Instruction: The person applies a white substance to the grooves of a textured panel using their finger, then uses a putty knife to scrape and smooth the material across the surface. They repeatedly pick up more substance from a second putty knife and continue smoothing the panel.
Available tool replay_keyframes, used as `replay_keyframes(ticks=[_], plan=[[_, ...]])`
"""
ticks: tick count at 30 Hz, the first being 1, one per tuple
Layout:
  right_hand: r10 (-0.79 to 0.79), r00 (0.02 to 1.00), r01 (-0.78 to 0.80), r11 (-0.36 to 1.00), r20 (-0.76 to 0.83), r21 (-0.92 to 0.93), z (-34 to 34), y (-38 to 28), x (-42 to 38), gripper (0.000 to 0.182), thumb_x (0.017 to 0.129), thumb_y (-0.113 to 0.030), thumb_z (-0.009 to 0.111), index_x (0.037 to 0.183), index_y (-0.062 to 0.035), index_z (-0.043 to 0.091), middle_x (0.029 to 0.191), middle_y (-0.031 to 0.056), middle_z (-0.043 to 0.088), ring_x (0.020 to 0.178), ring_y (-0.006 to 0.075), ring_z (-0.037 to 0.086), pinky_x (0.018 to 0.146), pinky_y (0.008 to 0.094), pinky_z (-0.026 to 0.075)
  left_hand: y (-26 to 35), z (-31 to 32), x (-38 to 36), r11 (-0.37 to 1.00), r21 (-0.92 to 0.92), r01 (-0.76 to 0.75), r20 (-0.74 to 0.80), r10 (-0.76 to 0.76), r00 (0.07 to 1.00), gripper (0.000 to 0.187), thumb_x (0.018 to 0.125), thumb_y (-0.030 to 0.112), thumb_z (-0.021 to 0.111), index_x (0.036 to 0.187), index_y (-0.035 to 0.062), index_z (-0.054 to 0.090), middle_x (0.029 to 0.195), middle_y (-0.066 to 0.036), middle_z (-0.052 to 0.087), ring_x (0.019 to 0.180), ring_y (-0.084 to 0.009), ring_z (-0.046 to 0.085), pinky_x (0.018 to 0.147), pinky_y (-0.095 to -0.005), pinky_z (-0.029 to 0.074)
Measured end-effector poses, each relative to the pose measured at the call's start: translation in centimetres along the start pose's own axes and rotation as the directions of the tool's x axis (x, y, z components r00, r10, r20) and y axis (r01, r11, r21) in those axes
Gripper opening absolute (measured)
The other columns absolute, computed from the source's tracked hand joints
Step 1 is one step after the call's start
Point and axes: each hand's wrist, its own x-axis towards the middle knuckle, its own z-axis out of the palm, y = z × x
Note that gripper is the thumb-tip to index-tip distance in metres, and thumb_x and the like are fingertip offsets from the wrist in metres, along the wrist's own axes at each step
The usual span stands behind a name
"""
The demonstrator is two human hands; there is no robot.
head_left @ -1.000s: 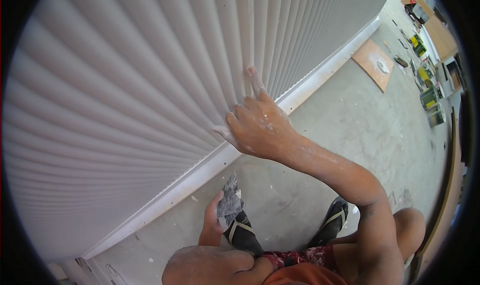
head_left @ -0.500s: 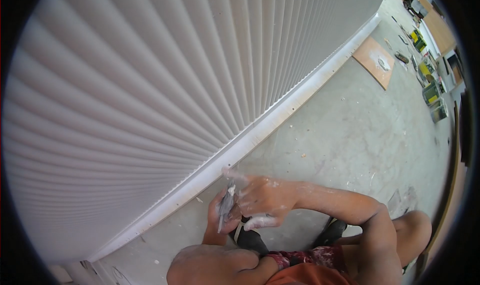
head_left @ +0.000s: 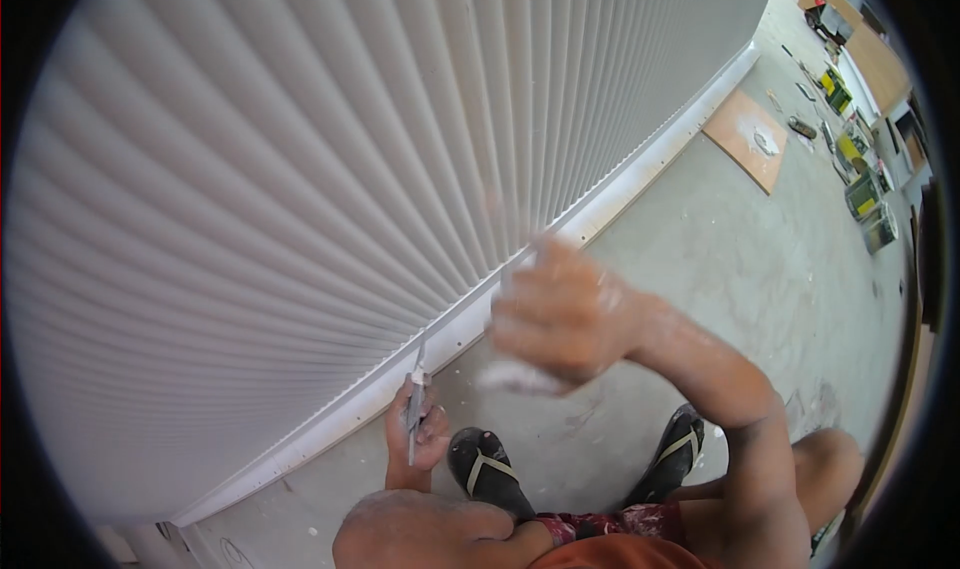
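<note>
My left hand (head_left: 428, 437) is closed around a thin grey putty knife (head_left: 413, 419), seen almost edge-on, with a lump of white paste near its upper end. The knife points up toward the white ledge (head_left: 445, 339) at the foot of the fluted panel (head_left: 330, 199). Blurred by motion, my right hand (head_left: 565, 314) is raised in front of that ledge, its fingers seemingly bent. White smears mark its thumb side. Whether anything is between those fingers cannot be made out.
A wooden board (head_left: 750, 134) with white paste lies on the grey floor (head_left: 720, 279) near the panel's far end. Tins (head_left: 862, 194) and tools stand along the right. My sandalled feet (head_left: 488, 469) are below my hands. Small dark holes dot the ledge.
My right hand has moved away from my left hand, up and to the right toward the panel. My left hand has shifted slightly left, still with the putty knife, now more upright.
</note>
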Motion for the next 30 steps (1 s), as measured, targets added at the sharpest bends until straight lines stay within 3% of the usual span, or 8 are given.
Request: replay_keyframes(ticks=[2, 4, 7, 14, 16, 19, 22, 30], plan=[[-0.054, 0.993, 0.032, 0.976, -0.102, -0.213, -2.9, 2.0, 3.5, 0.032, 0.087, -0.032, 0.069, 0.068, -0.0093, 0.056, 0.062, 0.0021, 0.047, 0.048, 0.0165, 0.047, 0.116, 0.0613, 0.029, -0.8, 0.0, 0.2, 0.999, 0.042, 0.031, -0.052, -0.028, 0.998, 0.029, 0.105, 0.029, 0.043, 0.104, 0.0028, 0.056, 0.064, -0.004, 0.05, 0.034, -0.0136, 0.039, 0.032, -0.0253, 0.031], [-0.098, 0.988, 0.044, 0.922, -0.12, -0.385, -4.4, 3.1, 6.4, 0.036, 0.087, -0.034, 0.071, 0.064, -0.0091, 0.056, 0.056, 0.0015, 0.048, 0.046, 0.0168, 0.047, 0.115, 0.0595, 0.03, -1.7, 0.0, 0.5, 0.994, 0.085, 0.064, -0.107, -0.055, 0.993, 0.029, 0.104, 0.03, 0.045, 0.101, 0.0039, 0.058, 0.061, -0.004, 0.05, 0.034, -0.0135, 0.039, 0.032, -0.0255, 0.03], [-0.071, 0.996, 0.04, 0.898, -0.055, -0.438, -5.0, 3.8, 9.1, 0.04, 0.086, -0.035, 0.071, 0.061, -0.0083, 0.056, 0.051, 0.0016, 0.046, 0.045, 0.0194, 0.048, 0.116, 0.0585, 0.029, -2.4, -0.1, 0.9, 0.989, 0.093, 0.115, -0.095, -0.107, 0.99, 0.028, 0.101, 0.031, 0.05, 0.094, 0.0066, 0.062, 0.063, -0.004, 0.055, 0.034, -0.0141, 0.039, 0.033, -0.0264, 0.028], [0.068, 0.995, -0.018, 0.851, 0.075, -0.525, -2.5, 4.2, 8.9, 0.049, 0.089, -0.04, 0.067, 0.055, -0.0071, 0.056, 0.047, 0.0056, 0.046, 0.044, 0.0241, 0.052, 0.119, 0.0602, 0.018, -2.3, -0.2, 0.6, 0.973, 0.199, 0.117, -0.171, -0.083, 0.982, 0.029, 0.099, 0.034, 0.054, 0.091, 0.008, 0.062, 0.061, -0.004, 0.057, 0.034, -0.015, 0.04, 0.033, -0.0271, 0.028], [0.119, 0.983, -0.014, 0.814, 0.143, -0.581, -1.7, 4.1, 7.9, 0.057, 0.098, -0.038, 0.052, 0.049, -0.0088, 0.059, 0.044, 0.0029, 0.05, 0.046, 0.0206, 0.056, 0.121, 0.0596, 0.009, -2.0, -0.4, 0.5, 0.975, 0.18, 0.133, -0.177, -0.101, 0.979, 0.027, 0.1, 0.033, 0.054, 0.09, 0.0086, 0.062, 0.058, -0.003, 0.057, 0.034, -0.0153, 0.041, 0.033, -0.0272, 0.029], [0.24, 0.928, -0.047, 0.835, 0.285, -0.549, -0.3, 3.8, 6.2, 0.056, 0.094, -0.046, 0.059, 0.055, -0.0054, 0.058, 0.048, 0.0053, 0.049, 0.048, 0.024, 0.058, 0.118, 0.0674, 0.008, -2.0, -0.7, 0.6, 0.976, 0.179, 0.125, -0.173, -0.094, 0.98, 0.027, 0.1, 0.032, 0.053, 0.089, 0.0088, 0.062, 0.058, -0.003, 0.056, 0.034, -0.0154, 0.043, 0.033, -0.0273, 0.03], [0.225, 0.937, -0.058, 0.857, 0.269, -0.512, 1.9, 4.1, 3.9, 0.056, 0.095, -0.045, 0.058, 0.056, -0.0058, 0.057, 0.048, 0.0046, 0.049, 0.047, 0.0232, 0.056, 0.117, 0.069, 0.01, -2.1, -0.6, 0.6, 0.979, 0.159, 0.127, -0.22, -0.09, 0.971, 0.027, 0.101, 0.031, 0.053, 0.088, 0.0086, 0.062, 0.056, -0.003, 0.056, 0.035, -0.0152, 0.044, 0.034, -0.0275, 0.029], [0.31, 0.89, -0.118, 0.866, 0.335, -0.486, 7.3, 4.1, -1.9, 0.053, 0.097, -0.038, 0.052, 0.056, -0.0063, 0.059, 0.05, 0.0057, 0.051, 0.053, 0.0258, 0.058, 0.12, 0.062, 0.01, -1.8, -0.4, 0.1, 0.97, 0.205, 0.129, -0.256, -0.074, 0.964, 0.033, 0.1, 0.035, 0.053, 0.078, 0.0119, 0.06, 0.051, -0.001, 0.049, 0.034, -0.0144, 0.039, 0.034, -0.0275, 0.028]])
